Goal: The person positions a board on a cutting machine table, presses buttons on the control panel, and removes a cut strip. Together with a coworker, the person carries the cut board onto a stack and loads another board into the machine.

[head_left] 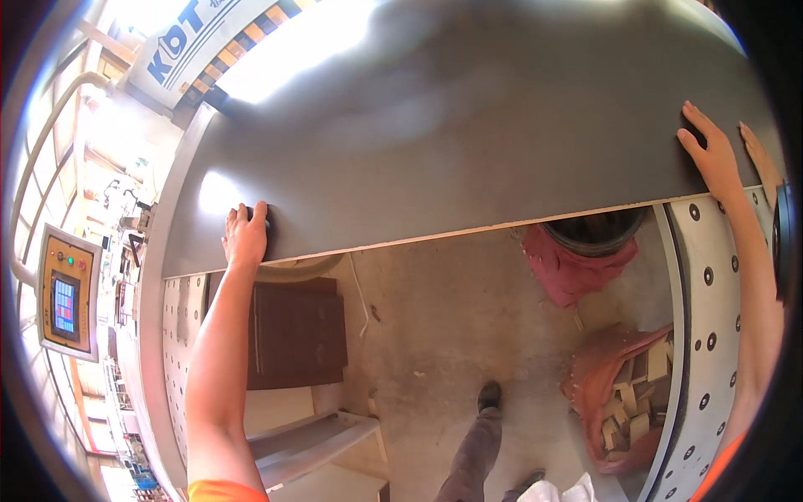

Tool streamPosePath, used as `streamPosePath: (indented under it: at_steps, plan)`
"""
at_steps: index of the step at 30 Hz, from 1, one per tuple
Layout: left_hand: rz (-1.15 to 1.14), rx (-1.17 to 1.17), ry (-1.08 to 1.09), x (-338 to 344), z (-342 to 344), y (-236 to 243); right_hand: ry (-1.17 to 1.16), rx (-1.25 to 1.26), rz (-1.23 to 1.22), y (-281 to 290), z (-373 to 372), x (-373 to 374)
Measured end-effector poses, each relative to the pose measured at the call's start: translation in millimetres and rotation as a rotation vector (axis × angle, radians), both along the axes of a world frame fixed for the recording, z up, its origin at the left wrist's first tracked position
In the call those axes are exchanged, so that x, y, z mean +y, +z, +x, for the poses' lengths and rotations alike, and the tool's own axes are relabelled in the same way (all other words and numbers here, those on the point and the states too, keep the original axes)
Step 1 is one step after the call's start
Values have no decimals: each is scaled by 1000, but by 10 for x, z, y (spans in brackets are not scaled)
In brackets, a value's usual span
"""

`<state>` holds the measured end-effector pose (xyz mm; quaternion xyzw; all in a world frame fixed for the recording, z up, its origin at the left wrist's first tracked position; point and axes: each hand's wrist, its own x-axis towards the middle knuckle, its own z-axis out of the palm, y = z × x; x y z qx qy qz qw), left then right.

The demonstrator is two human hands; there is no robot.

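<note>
A large dark grey panel [468,142] with a pale cut edge lies across the machine's supports. My left hand [245,237] rests on its left part, just inside the front edge, fingers loosely apart and dark shadow beside them. Toward the panel's right end my right hand [713,163] lies with its thumb and fingers spread, the wrist crossing the front edge. Close by on the right, a second hand [759,157] also touches the panel; its arm is mostly cut off by the picture's rim, so whose it is stays unclear. Neither of my hands grips anything.
Ball-studded support tables stand at left [174,335] and right [709,335]. A control box with a screen [69,293] hangs at far left. Below are a black bin with red cloth [577,268], a sack of wood offcuts [631,402] and a brown box [297,335].
</note>
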<state>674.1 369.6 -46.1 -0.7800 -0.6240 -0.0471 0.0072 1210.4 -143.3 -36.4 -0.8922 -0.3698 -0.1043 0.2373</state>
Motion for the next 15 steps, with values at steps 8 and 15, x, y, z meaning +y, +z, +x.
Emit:
streamPosePath:
  at_steps: [8,15]
  plan:
    - [38,17,-2,-28,-181,2,44,-18,-6,-80,-97,103]
    - [151,-284,-26,-116,54,102,34,-74,81,67,-96,6]
